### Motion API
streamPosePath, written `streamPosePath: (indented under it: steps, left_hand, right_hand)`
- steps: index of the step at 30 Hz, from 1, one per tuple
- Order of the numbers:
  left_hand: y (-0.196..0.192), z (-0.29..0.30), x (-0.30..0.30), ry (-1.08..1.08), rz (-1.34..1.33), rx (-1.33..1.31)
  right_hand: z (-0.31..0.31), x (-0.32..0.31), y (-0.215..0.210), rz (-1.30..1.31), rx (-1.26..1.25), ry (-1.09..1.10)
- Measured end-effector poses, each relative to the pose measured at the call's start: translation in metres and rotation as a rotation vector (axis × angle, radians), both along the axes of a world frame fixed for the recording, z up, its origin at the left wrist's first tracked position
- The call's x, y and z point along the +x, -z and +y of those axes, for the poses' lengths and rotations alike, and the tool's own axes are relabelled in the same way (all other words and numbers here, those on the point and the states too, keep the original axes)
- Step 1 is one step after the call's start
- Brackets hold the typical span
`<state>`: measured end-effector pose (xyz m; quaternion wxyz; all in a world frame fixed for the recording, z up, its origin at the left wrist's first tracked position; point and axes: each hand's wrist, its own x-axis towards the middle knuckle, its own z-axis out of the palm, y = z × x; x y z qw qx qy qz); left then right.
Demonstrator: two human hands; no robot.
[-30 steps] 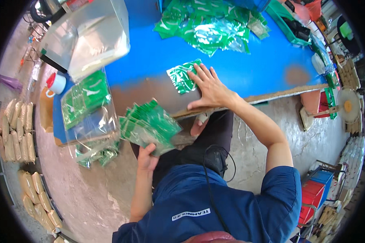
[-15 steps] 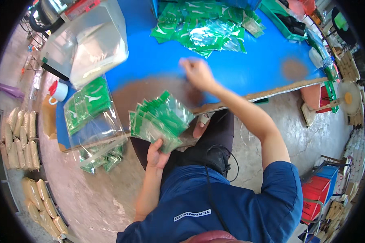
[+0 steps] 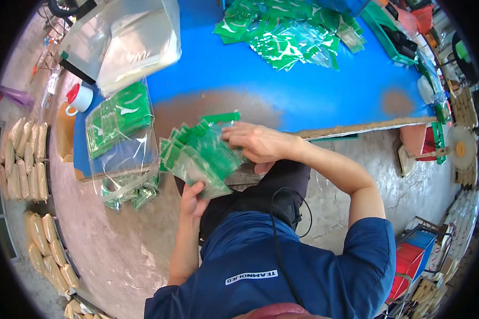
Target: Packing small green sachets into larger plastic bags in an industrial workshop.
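A fanned stack of green and clear plastic packets (image 3: 207, 154) is gripped by my left hand (image 3: 195, 199), its thumb lying over the near corner. My right hand (image 3: 258, 142) rests at the stack's right edge, fingers curled in against the packets; the fingertips are partly hidden. One green packet pokes out beyond the others at the far side. To the left, a large clear bag (image 3: 123, 157) holds more green packets (image 3: 120, 119) and overhangs the table edge. Across the blue table (image 3: 303, 98) lies a loose heap of similar packets (image 3: 287, 34).
A translucent bin (image 3: 167, 40) with clear bags (image 3: 130, 53) stands at the far left, beside a white mug (image 3: 81, 99) with a red lid. The far right has a green tray (image 3: 386, 40). Filled sacks (image 3: 24, 159) are stacked on the floor at left; a fan (image 3: 459, 150) is at right.
My right hand has come down from above the table to the stack's right edge. My left hand still holds the packets. The whole view has shifted slightly.
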<state>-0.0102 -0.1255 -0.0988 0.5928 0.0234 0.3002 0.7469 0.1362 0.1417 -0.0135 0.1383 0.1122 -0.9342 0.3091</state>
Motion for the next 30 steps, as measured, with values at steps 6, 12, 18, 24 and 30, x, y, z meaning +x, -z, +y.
streamPosePath:
  steps: [6,12,18,24,30]
  left_hand:
    - [-0.009,0.018,0.021,0.027,0.022,-0.025]
    - [0.001,0.004,0.027,-0.040,0.002,0.002]
    - [0.004,-0.009,0.008,0.042,-0.029,0.081]
    - [0.016,0.023,0.011,0.117,-0.213,0.303]
    - [-0.026,0.045,0.023,0.066,-0.135,0.253]
  right_hand:
    - [0.169,-0.005,0.019,0.146,0.331,0.987]
    - [0.119,0.012,0.031,-0.048,0.414,0.790]
    - [0.059,0.032,-0.001,0.135,0.099,0.915]
    - [-0.017,0.025,-0.009,0.136,-1.296,1.004]
    - [-0.069,0.027,-0.018,0.153,-1.642,0.788]
